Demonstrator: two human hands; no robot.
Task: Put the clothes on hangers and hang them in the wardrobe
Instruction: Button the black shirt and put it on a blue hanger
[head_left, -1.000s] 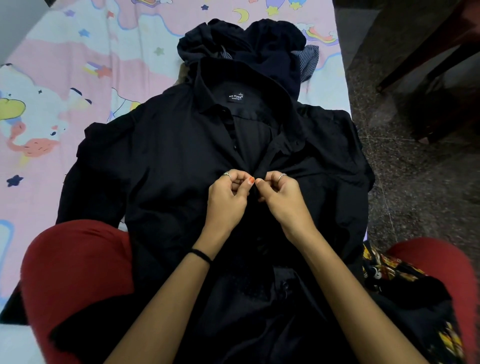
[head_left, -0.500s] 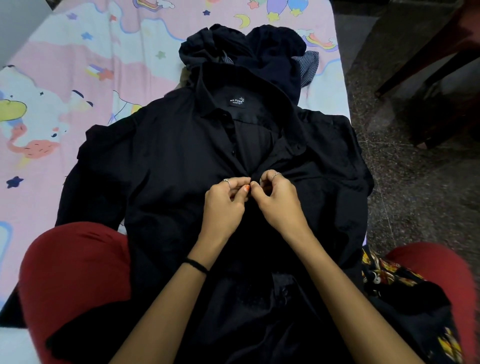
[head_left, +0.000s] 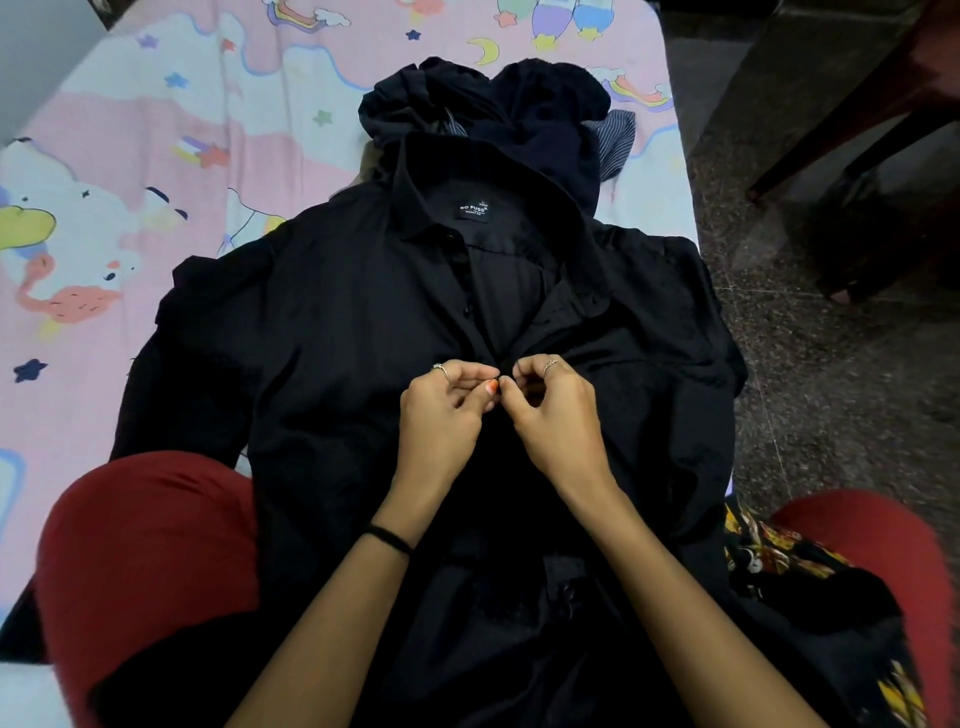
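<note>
A black collared shirt (head_left: 332, 332) lies spread face up on the bed, collar away from me, its upper front open below the neck label. My left hand (head_left: 441, 415) and my right hand (head_left: 556, 415) meet at the shirt's front placket, near mid chest. Each pinches one edge of the placket between thumb and fingers, fingertips almost touching. Whether a hanger sits inside the shirt is hidden. Behind the collar lies a heap of dark clothes (head_left: 524, 114), one of them striped.
The bed sheet (head_left: 130, 171) is pink with cartoon prints. My knees in red trousers (head_left: 145, 545) flank the shirt. A black and yellow patterned cloth (head_left: 779, 551) lies by my right knee. Dark wooden furniture legs (head_left: 841, 130) stand on the speckled floor at right.
Both hands have stayed pinched at the placket, shifting slightly up the shirt front. The shirt lies as before.
</note>
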